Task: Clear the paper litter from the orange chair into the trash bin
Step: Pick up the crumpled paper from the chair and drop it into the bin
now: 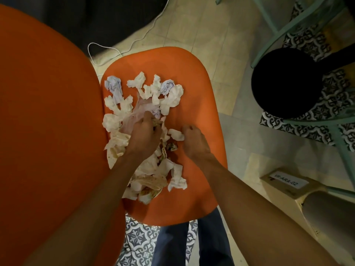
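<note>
- Orange chair [194, 89]: smooth moulded seat with rounded corners; its broad curved back fills the left of the view and is cut off by the frame edge
- Paper litter [153, 169]: crumpled white tissue, a few pale lilac wads and tan-stained wrappers, heaped on the left half of the seat against the back
- Left hand [144, 135]: palm down on the heap, fingers curled round a tan-stained wad near its middle
- Right hand [194, 141]: knuckles up, fingers curled, touching a small white scrap [176, 134]; the fingertips are hidden under the hand, so a pinch cannot be confirmed
- Trash bin [288, 83]: round and black, on the tiled floor to the right of the chair, well apart from the litter; its interior shows only as darkness
- Box [288, 184]: cardboard, near the lower right; its label text is too blurred to read
</note>
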### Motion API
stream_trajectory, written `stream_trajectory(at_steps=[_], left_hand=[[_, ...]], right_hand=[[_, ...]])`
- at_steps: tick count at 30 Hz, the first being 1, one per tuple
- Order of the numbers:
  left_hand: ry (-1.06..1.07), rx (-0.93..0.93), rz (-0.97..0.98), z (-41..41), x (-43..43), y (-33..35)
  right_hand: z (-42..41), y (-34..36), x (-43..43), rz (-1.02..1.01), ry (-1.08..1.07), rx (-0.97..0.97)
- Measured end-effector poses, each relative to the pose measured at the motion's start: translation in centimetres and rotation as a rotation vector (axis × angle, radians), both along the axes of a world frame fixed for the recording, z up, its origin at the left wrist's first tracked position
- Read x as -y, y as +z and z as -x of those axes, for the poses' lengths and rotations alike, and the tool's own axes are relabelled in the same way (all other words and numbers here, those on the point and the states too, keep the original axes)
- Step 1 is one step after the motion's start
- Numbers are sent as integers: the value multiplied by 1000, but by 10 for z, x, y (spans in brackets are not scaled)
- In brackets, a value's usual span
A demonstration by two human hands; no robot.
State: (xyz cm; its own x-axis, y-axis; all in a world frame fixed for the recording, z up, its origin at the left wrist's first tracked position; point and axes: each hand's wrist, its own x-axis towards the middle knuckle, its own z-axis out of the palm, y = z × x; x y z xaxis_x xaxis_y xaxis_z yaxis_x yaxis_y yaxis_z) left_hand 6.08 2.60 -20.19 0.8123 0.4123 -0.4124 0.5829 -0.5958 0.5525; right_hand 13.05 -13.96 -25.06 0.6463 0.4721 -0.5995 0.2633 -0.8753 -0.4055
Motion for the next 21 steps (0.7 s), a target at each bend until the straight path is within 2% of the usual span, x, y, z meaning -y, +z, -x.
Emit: stream_trajectory(at_steps=[6,12,21], left_hand=[[87,98,124,13,1,35],[79,123,194,30,24,88],[177,120,322,63,106,204]], right_hand=[[16,42,17,-280,-298,-70],[50,123,42,-471,-430,30],[101,240,131,-621,-735,30]])
